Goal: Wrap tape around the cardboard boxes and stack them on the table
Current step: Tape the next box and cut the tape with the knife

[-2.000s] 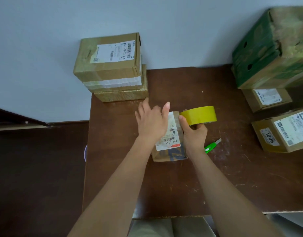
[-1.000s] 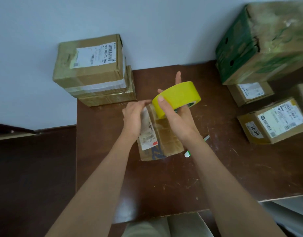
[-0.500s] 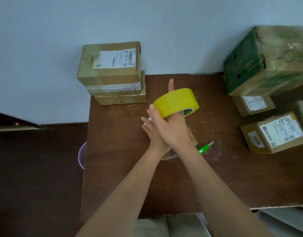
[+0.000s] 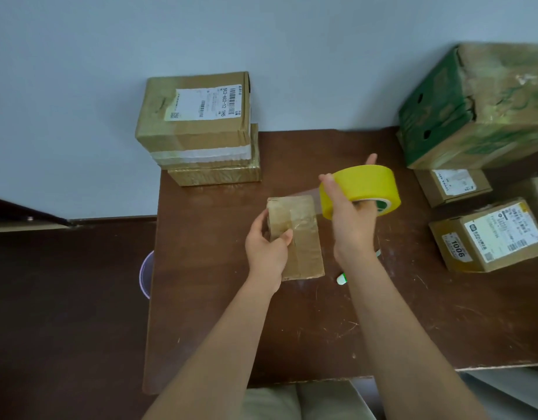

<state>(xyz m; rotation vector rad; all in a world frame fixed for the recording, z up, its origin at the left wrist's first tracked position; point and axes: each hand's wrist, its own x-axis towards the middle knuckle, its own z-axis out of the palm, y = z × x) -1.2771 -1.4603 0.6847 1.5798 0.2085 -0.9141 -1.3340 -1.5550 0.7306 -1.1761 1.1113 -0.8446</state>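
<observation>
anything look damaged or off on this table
Yes: the green box at the far right has a torn, cracked top edge. The stack at the far left corner overhangs the table.

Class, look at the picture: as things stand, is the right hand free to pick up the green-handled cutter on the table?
Probably not yet. The right hand grips the yellow tape roll, with tape stretched to the small box. The cutter lies just under that forearm, so only the full hand hinders it.

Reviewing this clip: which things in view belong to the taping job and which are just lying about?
In use: small cardboard box in left hand; yellow tape roll in right hand; stacked boxes.
Lying about: green cutter, green carton.
</observation>
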